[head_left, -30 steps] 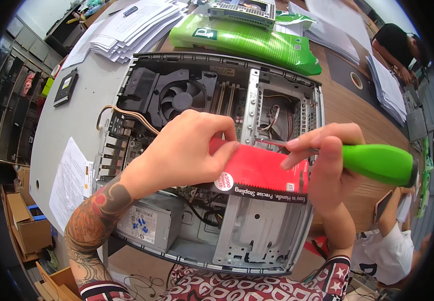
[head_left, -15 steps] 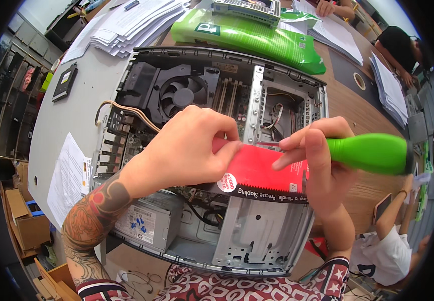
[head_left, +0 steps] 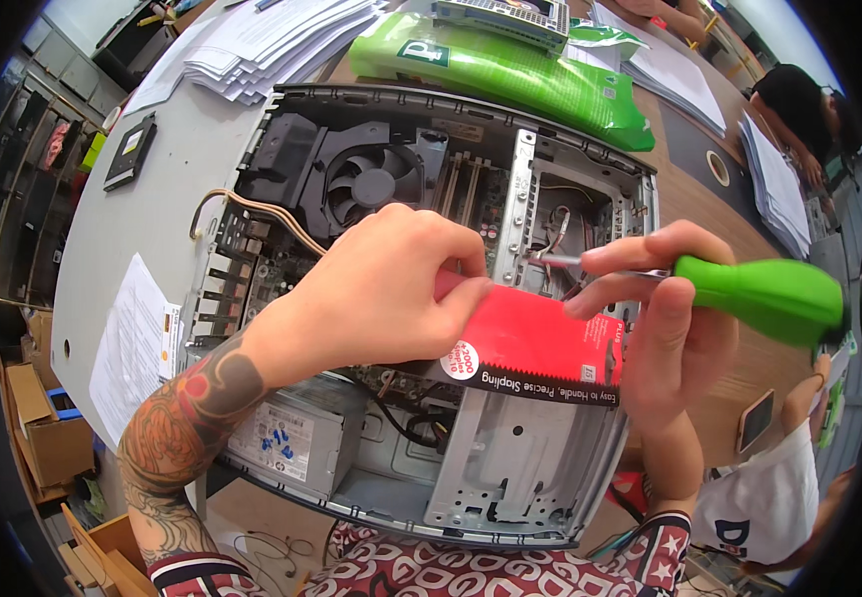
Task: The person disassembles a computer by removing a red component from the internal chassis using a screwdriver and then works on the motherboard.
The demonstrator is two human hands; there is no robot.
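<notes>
An open desktop computer case (head_left: 252, 229) lies on the table with its fan (head_left: 371, 184), boards and grey power supply (head_left: 287, 438) exposed. Over its middle my left hand (head_left: 381, 294) grips the left end of a small red box (head_left: 540, 343) with a black strip along its lower edge. My right hand (head_left: 655, 323) pinches the box's right end between thumb and fingers. The same hand also carries a screwdriver with a green handle (head_left: 764, 294), its metal shaft (head_left: 560, 261) pointing left over the case.
A long green packet (head_left: 510, 75) lies behind the case, with paper stacks (head_left: 272, 45) at the back left and more (head_left: 774, 184) at the right. Another person (head_left: 799, 104) sits at the far right. A loose sheet (head_left: 132, 343) and cardboard boxes (head_left: 48, 438) are on the left.
Both hands with the red box and the screwdriver have shifted slightly upward and right over the case. The grips are unchanged.
</notes>
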